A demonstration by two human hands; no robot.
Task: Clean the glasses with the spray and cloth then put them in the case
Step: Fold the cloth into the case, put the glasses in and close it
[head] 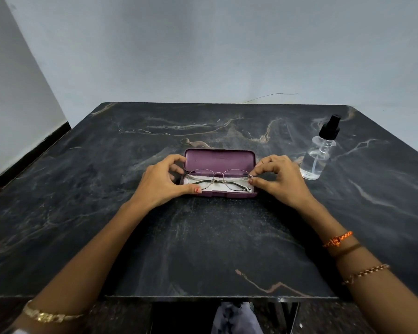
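A purple glasses case (219, 158) lies open at the middle of the dark marble table, its lid raised toward the wall. Thin metal-framed glasses (218, 179) with folded arms sit in its white-lined base, over what looks like a pale cloth (217, 186). My left hand (163, 180) pinches the left end of the frame with thumb and fingers. At the right end, my right hand (276, 179) pinches the hinge. A clear spray bottle (317, 156) with a black nozzle stands upright to the right of the case.
The marble table (203, 249) stands against a pale wall, with a corner wall at the left. The table's front edge is near my body, and my knee shows beneath it. Bracelets circle both wrists.
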